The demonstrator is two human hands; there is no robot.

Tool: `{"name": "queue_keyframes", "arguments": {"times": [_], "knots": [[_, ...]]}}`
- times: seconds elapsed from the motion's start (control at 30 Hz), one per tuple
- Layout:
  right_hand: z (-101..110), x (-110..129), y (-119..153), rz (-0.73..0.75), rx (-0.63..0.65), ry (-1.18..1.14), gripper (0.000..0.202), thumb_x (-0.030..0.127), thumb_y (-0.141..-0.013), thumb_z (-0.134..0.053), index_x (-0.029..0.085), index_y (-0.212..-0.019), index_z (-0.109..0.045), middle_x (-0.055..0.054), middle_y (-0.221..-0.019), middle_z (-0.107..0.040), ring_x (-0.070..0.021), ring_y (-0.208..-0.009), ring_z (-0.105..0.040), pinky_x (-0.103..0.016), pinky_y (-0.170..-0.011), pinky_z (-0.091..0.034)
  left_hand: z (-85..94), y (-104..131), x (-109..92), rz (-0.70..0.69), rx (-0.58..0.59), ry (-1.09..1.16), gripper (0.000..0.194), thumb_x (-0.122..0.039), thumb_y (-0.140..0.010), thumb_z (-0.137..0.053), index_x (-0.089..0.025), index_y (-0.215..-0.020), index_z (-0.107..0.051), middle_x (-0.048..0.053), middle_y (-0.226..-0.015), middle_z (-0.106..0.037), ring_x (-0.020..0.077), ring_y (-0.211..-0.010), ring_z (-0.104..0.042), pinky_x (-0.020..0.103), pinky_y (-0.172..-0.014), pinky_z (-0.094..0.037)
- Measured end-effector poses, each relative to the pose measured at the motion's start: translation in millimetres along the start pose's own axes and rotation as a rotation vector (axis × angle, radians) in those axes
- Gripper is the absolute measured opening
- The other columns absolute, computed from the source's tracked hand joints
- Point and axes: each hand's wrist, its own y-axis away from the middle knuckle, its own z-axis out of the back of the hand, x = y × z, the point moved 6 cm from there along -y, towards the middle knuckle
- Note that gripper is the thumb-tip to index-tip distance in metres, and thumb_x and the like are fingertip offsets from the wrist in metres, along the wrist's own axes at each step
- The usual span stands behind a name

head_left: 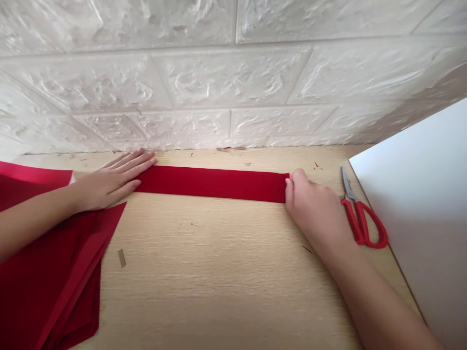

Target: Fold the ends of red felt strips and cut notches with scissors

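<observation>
A long red strip (215, 183), which looks like cloth or velvet paper, lies flat across the wooden tabletop (204, 282). Flat on its left end rests my left hand (116, 180), fingers stretched out. My right hand (310, 204) is closed on the strip's right end, pinching it between thumb and curled fingers. Under and beside my left forearm, folded red sheets (47, 282) of similar material are heaped. Red-handled scissors (361, 214) lie just right of my right hand, blades pointing away from me.
A white brick-patterned wall (197, 78) rises behind the table. At the right stands a white panel (423, 194). A small tan scrap (121, 258) lies near the red sheets, and tiny red trimmings (317, 166) are scattered on the wood.
</observation>
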Motion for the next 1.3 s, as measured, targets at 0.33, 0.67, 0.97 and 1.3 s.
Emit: {"name": "queue_keyframes", "arguments": {"times": [0.33,0.67,0.97,1.3], "knots": [[-3,3,1,0.079,-0.03,0.0,0.028,0.018,-0.106,-0.029,0.014,-0.111,-0.056,-0.016,-0.085,-0.074,-0.0256,-0.073,-0.069,-0.033,-0.057,-0.02,-1.5,2,6,-0.048,-0.005,-0.054,0.072,-0.049,-0.107,-0.01,-0.006,-0.16,-0.031,0.009,-0.173,-0.023,0.0248,-0.163,-0.012,0.047,-0.132,-0.013],[1,4,2,0.109,-0.043,0.009,0.029,0.018,-0.105,-0.029,0.014,-0.113,-0.057,-0.018,-0.088,-0.077,-0.0277,-0.078,-0.073,-0.033,-0.057,-0.023,14.4,-47,-200,-0.293,-0.047,-0.089,0.07,-0.052,-0.108,-0.018,-0.009,-0.161,-0.034,0.014,-0.17,-0.028,0.0285,-0.16,-0.023,0.048,-0.133,-0.017],[-4,0,2,0.13,-0.07,-0.041,0.027,0.019,-0.106,-0.031,0.015,-0.118,-0.055,-0.016,-0.088,-0.077,-0.0274,-0.079,-0.073,-0.033,-0.056,-0.022,-43.9,-58,-260,-0.257,-0.038,-0.04,0.092,-0.068,-0.102,-0.022,0.001,-0.163,-0.019,0.021,-0.172,-0.009,0.0344,-0.162,-0.007,0.057,-0.133,-0.013],[-5,-3,-1,0.095,-0.031,-0.054,0.028,0.021,-0.105,-0.03,0.016,-0.115,-0.056,-0.014,-0.083,-0.075,-0.0254,-0.073,-0.068,-0.033,-0.057,-0.021,-22.1,-2,-105,0.33,0.019,-0.078,0.086,-0.06,-0.103,-0.009,-0.001,-0.165,-0.012,0.026,-0.172,-0.006,0.0363,-0.162,-0.003,0.066,-0.128,-0.012]]}}
